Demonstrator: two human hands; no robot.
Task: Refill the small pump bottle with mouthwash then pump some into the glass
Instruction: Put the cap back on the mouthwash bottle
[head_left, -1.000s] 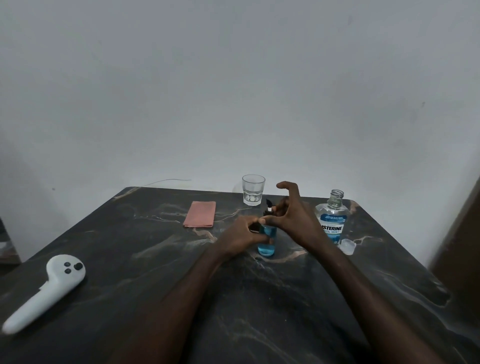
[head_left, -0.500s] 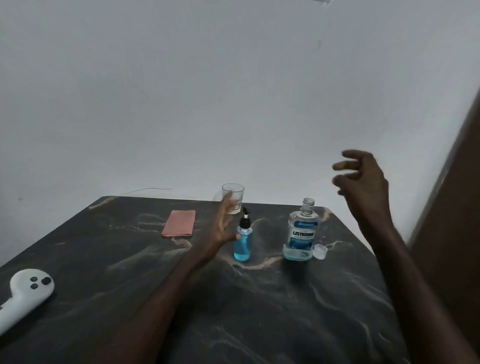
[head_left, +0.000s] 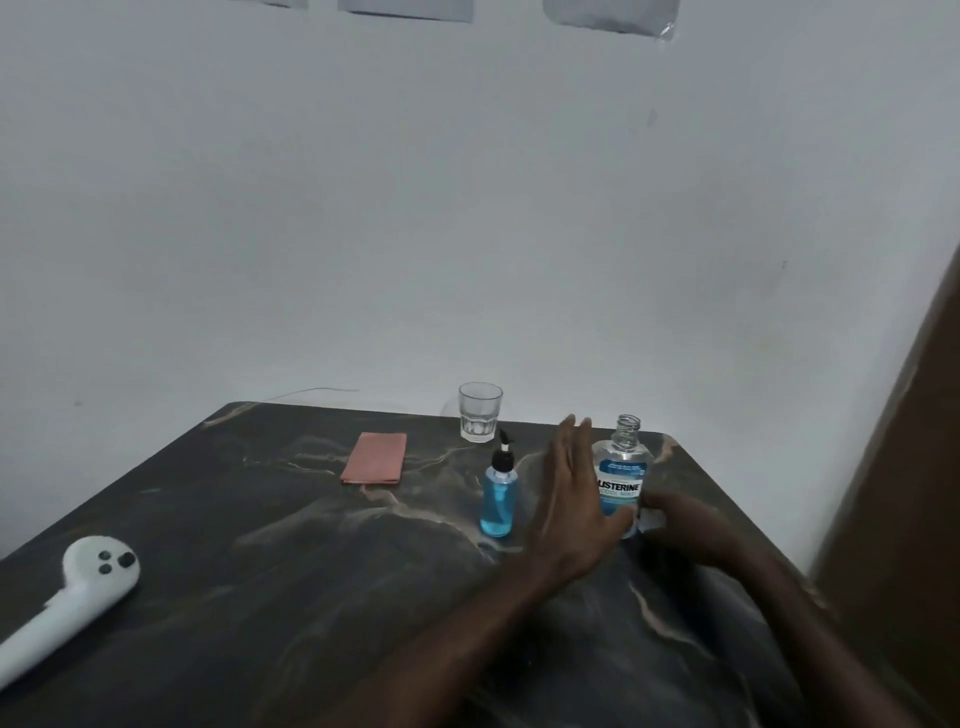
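The small pump bottle (head_left: 497, 496), full of blue liquid with a black pump on top, stands free on the dark marble table (head_left: 311, 571). An empty glass (head_left: 480, 418) stands behind it near the far edge. To the right stands the mouthwash bottle (head_left: 623, 467), its neck uncapped. My left hand (head_left: 571, 499) is flat and open against that bottle's left side, thumb across its lower front. My right hand (head_left: 685, 525) rests low at the bottle's right base, fingers curled around the small clear cap (head_left: 652, 519), which is mostly hidden.
A folded pink cloth (head_left: 374, 465) lies left of the glass. A white controller (head_left: 78, 587) lies at the near left edge. A brown panel (head_left: 909, 519) rises close along the table's right side. A white wall stands behind the table.
Both hands let go of the pump bottle. My left hand moved right to the mouthwash bottle. My right hand rose, then dropped onto the cap at the bottle's base.
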